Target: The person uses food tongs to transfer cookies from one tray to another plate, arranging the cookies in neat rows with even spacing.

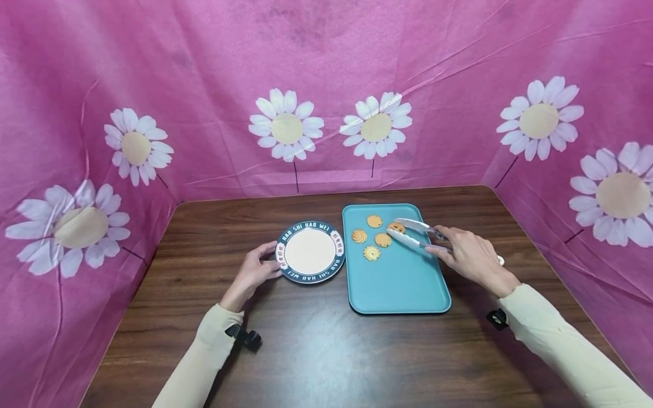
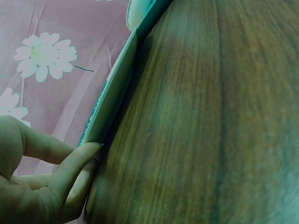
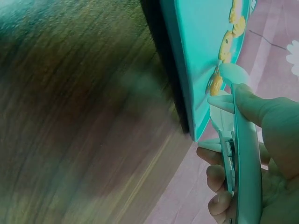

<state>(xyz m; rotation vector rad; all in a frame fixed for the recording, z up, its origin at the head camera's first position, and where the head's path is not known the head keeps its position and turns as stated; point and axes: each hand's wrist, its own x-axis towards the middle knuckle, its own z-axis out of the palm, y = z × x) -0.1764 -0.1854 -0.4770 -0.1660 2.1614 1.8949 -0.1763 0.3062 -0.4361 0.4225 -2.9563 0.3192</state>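
Observation:
My left hand holds the left rim of a round plate with a white middle and a dark, lettered border. In the left wrist view the thumb and fingers meet at the plate's edge. My right hand grips a pair of tongs, whose spread tips reach over the turquoise tray. Between those tips lies a brown cookie, also visible as a cookie in the right wrist view. Whether the tips touch it I cannot tell.
Several more cookies lie on the tray's upper left part, among them a swirled cookie and a pale flower-shaped cookie. Plate and tray stand side by side on a dark wooden table. A pink flowered cloth hangs round it.

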